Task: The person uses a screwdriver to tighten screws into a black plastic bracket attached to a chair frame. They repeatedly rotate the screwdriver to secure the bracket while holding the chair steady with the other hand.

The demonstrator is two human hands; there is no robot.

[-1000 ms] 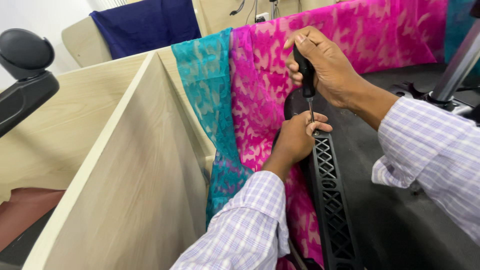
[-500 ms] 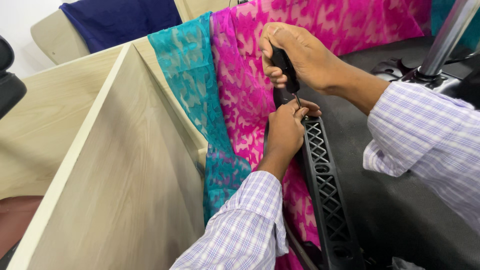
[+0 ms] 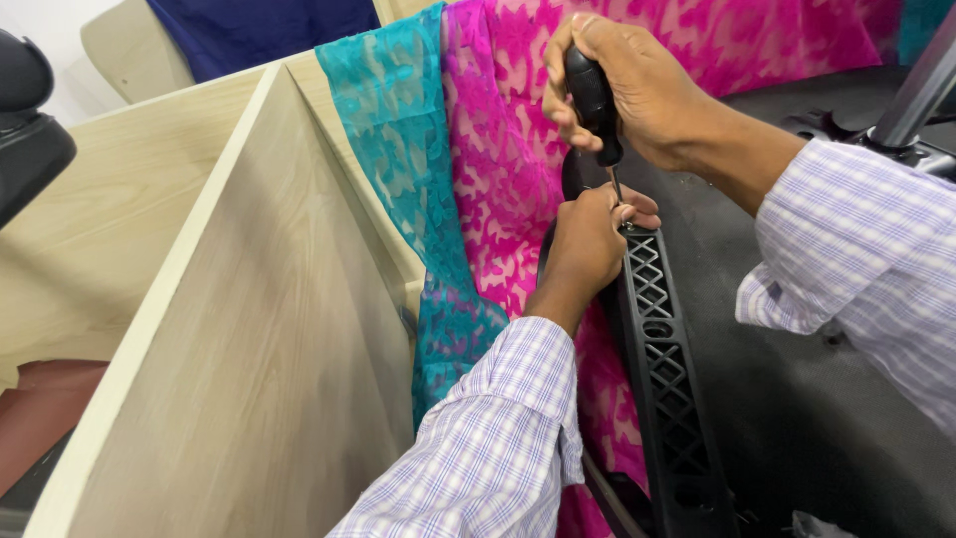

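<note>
Screwdriver (image 3: 596, 100), smooth black handle, gripped by right hand (image 3: 647, 95); left hand (image 3: 588, 244) clasps latticed plastic frame (image 3: 662, 369).

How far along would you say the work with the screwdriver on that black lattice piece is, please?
Done: nothing finished shows. In hand: the right hand holds the black-handled screwdriver upright, its tip at the top of the black lattice bar, where the left hand pinches. Left: cannot tell; the screw itself is hidden by fingers.

i see a pale wooden partition (image 3: 249, 329) at left; teal patterned cloth (image 3: 408, 169) and pink patterned cloth (image 3: 498, 149) draped beside it; navy fabric (image 3: 259, 30) behind.
</note>
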